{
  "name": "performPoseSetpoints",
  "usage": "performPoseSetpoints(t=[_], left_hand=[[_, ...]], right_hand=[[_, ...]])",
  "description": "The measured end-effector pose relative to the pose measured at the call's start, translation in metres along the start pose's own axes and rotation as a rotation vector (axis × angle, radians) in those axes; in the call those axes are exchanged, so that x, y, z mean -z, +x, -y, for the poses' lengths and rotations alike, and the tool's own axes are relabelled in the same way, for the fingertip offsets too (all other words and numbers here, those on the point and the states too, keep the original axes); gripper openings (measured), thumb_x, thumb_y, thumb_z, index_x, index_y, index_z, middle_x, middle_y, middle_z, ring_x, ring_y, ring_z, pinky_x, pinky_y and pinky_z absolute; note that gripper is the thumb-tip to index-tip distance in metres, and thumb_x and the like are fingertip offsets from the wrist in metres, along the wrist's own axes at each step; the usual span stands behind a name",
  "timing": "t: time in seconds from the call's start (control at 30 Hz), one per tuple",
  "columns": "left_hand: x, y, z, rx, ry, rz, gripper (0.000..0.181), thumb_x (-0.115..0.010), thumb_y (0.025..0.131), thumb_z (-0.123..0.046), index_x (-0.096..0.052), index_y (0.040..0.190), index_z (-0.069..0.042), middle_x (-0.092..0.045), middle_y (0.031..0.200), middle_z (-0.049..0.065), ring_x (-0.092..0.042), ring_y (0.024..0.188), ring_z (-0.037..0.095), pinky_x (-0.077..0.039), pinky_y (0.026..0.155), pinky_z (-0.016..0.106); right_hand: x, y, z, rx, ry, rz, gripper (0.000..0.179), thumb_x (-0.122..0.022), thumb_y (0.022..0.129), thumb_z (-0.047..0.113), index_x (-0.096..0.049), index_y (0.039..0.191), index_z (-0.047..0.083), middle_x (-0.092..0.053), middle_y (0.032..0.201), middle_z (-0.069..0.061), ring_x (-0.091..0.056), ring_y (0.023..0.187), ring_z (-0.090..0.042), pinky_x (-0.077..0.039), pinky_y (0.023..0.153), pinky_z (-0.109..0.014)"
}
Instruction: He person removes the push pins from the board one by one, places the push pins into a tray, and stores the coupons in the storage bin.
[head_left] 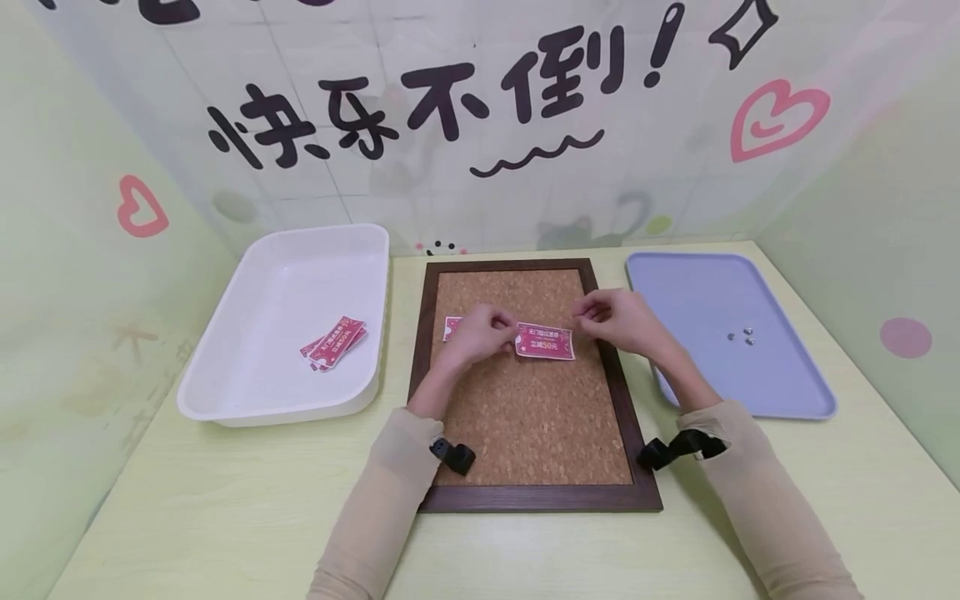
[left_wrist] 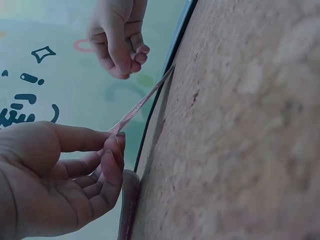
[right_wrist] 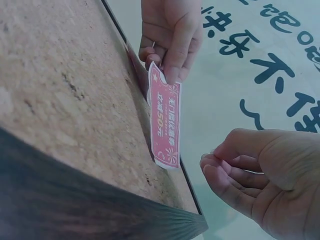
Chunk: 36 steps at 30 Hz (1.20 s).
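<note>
Head view first: left hand (head_left: pixel 486 329) is holding a coupon (head_left: pixel 545 343) at the cork board (head_left: pixel 532 425)

The coupon is lying across the board's far half; left thumb and finger are pinching its left end. The right hand (head_left: pixel 618 321) is hovering by the frame's right side, just beside the coupon's right end. A second coupon (head_left: pixel 452 328) is showing to the left. I judge that the person is positioning the coupon; the next move is probably calling for steady holding and pressing. Bare cork is stretching on the near side, bounded by the dark frame (head_left: pixel 540 498).

Left wrist view: the coupon is slanting, nearly edge-on, and the right hand is hanging apart from it.

Right wrist view: the coupon's right end is sitting free. Right fingertips are meeting, seemingly pinching a tiny pale thing (right_wrist: pixel 212 151), too small for naming.
</note>
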<state>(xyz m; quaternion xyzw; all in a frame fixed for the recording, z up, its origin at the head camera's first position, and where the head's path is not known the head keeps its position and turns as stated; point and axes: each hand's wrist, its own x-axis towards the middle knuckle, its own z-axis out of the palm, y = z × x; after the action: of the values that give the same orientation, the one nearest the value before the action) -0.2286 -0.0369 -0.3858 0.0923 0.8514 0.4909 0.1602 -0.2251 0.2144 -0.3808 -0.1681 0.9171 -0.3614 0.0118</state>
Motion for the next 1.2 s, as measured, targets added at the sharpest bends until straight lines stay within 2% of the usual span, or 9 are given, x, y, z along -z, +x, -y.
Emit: performPoseSetpoints(t=[0.27, 0.53, 0.77, 0.9, 1.0, 1.1, 1.2], left_hand=[[0.013, -0.006, 0.005, -0.024, 0.011, -0.029, 0.015, -0.063, 0.100, -0.010, -0.069, 0.107, 0.002, -0.066, 0.091, 0.011, -0.066, 0.082, 0.026, -0.046, 0.061, 0.022], [0.033, -0.013, 0.013, -0.057, -0.003, -0.069, 0.016, -0.064, 0.099, -0.010, -0.069, 0.108, 0.003, -0.068, 0.090, 0.010, -0.066, 0.079, 0.021, -0.048, 0.063, 0.024], [0.053, -0.025, 0.017, -0.113, -0.020, -0.114, 0.017, -0.064, 0.099, -0.009, -0.069, 0.108, 0.005, -0.068, 0.091, 0.013, -0.063, 0.076, 0.017, -0.056, 0.075, 0.040], [0.067, -0.033, 0.018, -0.121, -0.036, -0.141, 0.018, -0.063, 0.100, -0.010, -0.068, 0.108, 0.005, -0.067, 0.090, 0.013, -0.064, 0.082, 0.030, -0.053, 0.069, 0.035], [0.079, -0.039, 0.018, -0.127, -0.070, -0.150, 0.019, -0.062, 0.100, -0.010, -0.067, 0.109, 0.006, -0.066, 0.092, 0.019, -0.064, 0.087, 0.037, -0.053, 0.071, 0.036], [0.090, -0.044, 0.020, -0.131, -0.092, -0.161, 0.020, -0.061, 0.101, -0.009, -0.066, 0.111, 0.008, -0.066, 0.096, 0.022, -0.065, 0.084, 0.030, -0.056, 0.079, 0.042], [0.101, -0.049, 0.023, -0.124, -0.103, -0.178, 0.021, -0.061, 0.101, -0.009, -0.065, 0.112, 0.008, -0.066, 0.098, 0.023, -0.065, 0.082, 0.024, -0.056, 0.079, 0.036]], right_hand=[[0.012, -0.006, 0.000, -0.014, 0.019, -0.010, 0.017, -0.064, 0.095, 0.005, -0.072, 0.106, -0.006, -0.073, 0.095, -0.016, -0.070, 0.086, -0.027, -0.054, 0.071, -0.022], [0.022, -0.011, -0.003, 0.020, 0.013, -0.042, 0.016, -0.063, 0.097, 0.005, -0.072, 0.104, -0.005, -0.073, 0.092, -0.016, -0.070, 0.080, -0.026, -0.055, 0.069, -0.024], [0.029, -0.016, -0.010, 0.038, -0.009, -0.064, 0.016, -0.066, 0.097, 0.005, -0.072, 0.106, -0.006, -0.073, 0.095, -0.018, -0.070, 0.081, -0.028, -0.053, 0.067, -0.022], [0.033, -0.020, -0.015, 0.021, 0.005, -0.069, 0.018, -0.067, 0.098, 0.009, -0.072, 0.106, -0.006, -0.073, 0.090, -0.017, -0.071, 0.078, -0.026, -0.051, 0.065, -0.020], [0.037, -0.024, -0.021, 0.020, 0.008, -0.092, 0.017, -0.067, 0.098, 0.009, -0.071, 0.105, -0.006, -0.073, 0.087, -0.014, -0.070, 0.075, -0.018, -0.051, 0.064, -0.017], [0.041, -0.029, -0.026, 0.031, 0.011, -0.119, 0.014, -0.067, 0.097, 0.007, -0.071, 0.102, -0.006, -0.073, 0.087, -0.016, -0.070, 0.073, -0.016, -0.052, 0.064, -0.017], [0.045, -0.034, -0.031, 0.035, 0.010, -0.145, 0.012, -0.067, 0.097, 0.006, -0.071, 0.101, -0.005, -0.073, 0.087, -0.018, -0.070, 0.073, -0.017, -0.052, 0.063, -0.017]])
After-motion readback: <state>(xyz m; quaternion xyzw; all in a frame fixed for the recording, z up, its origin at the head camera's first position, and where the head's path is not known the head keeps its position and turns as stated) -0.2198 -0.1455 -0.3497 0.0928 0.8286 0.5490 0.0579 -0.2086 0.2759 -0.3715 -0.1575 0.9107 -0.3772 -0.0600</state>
